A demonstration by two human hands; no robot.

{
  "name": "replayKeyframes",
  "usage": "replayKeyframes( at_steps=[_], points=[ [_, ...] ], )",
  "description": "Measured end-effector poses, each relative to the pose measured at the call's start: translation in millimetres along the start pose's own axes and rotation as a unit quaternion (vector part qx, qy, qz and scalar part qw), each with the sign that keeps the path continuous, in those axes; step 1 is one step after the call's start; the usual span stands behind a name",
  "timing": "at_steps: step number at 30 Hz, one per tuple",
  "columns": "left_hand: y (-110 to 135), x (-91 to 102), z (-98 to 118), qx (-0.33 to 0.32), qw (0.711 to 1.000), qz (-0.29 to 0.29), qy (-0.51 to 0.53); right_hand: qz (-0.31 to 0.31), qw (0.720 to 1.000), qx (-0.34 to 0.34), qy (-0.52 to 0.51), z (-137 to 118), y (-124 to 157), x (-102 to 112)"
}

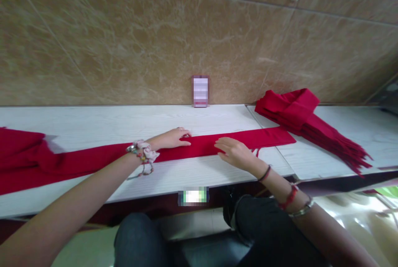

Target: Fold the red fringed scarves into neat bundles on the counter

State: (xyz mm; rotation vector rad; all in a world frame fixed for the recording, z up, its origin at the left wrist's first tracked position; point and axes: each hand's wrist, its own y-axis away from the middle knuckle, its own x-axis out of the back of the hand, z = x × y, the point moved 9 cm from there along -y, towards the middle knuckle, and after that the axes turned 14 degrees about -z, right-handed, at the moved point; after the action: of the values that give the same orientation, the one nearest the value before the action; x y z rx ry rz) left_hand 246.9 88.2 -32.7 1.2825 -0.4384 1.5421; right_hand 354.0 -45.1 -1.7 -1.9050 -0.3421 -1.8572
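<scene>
A long red scarf (199,146) lies as a flat, narrow strip along the white table. At the far left it widens into a loose, rumpled heap (21,155). My left hand (171,139) rests at the strip's far edge, thumb stretched over the cloth and fingers lightly bent. To its right, my right hand (233,151) is over the strip with its fingers extended and nothing visible in them. Beyond the strip's right end lies a folded red scarf with fringe (298,113), touching or slightly overlapping it.
A blurred-out phone-like object (200,91) stands against the brown marble-patterned wall (155,43). Another blurred, glowing object (193,196) shows below the front edge of the white table (174,175). My legs (273,225) are under that edge. A seam crosses the tabletop at right.
</scene>
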Motion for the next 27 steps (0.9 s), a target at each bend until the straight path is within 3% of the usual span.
replayKeyframes(
  at_steps=[3, 7, 12, 21, 27],
  points=[
    [-7.0, 0.8, -15.9, 0.03, 0.994, -0.089, 0.059, -0.059, 0.997, 0.037, 0.03, -40.9, -31.3, -13.2],
    [-14.8, 1.5, -14.3, 0.007, 0.983, -0.167, 0.079, -0.124, 0.988, 0.028, 0.083, -66.4, -53.6, -20.6],
    [-23.2, 7.1, -11.6, -0.014, 0.986, -0.122, 0.113, -0.142, 0.984, 0.003, 0.108, -68.5, -63.2, -18.6],
    [-31.0, 5.0, -4.8, -0.032, 0.987, -0.103, 0.12, -0.065, 0.988, -0.039, 0.135, -63.1, -62.8, -19.5],
    [-26.7, 28.0, 9.0, -0.059, 0.955, -0.059, 0.285, -0.008, 0.989, -0.094, 0.118, -38.1, -52.8, 8.5]
  ],
)
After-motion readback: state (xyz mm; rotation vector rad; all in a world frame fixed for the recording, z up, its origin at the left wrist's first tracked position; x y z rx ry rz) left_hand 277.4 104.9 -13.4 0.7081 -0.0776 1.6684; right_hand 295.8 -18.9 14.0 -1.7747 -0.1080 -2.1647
